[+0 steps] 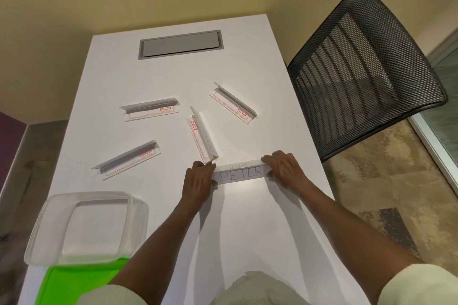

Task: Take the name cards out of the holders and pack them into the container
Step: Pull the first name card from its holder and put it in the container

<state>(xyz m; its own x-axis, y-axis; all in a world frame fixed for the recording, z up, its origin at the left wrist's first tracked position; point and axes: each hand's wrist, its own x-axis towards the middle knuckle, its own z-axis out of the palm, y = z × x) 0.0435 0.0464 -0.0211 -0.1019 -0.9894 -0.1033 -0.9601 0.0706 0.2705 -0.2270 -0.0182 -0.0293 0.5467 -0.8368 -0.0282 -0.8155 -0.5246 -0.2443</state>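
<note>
A clear name card holder (240, 173) with a white card reading PETER stands on the white table (247, 230) right in front of me. My left hand (198, 182) grips its left end and my right hand (285, 171) grips its right end. Several other clear holders with cards lie scattered farther back: one (202, 135) just beyond my left hand, one (233, 103) at the right, one (151, 109) at the left and one (126, 160) nearer left. The clear plastic container (86, 228) sits empty at the near left.
A green lid (74, 280) lies under the container's near edge. A grey cable hatch (179, 43) is set into the far end of the table. A black mesh chair (366, 74) stands close to the table's right edge.
</note>
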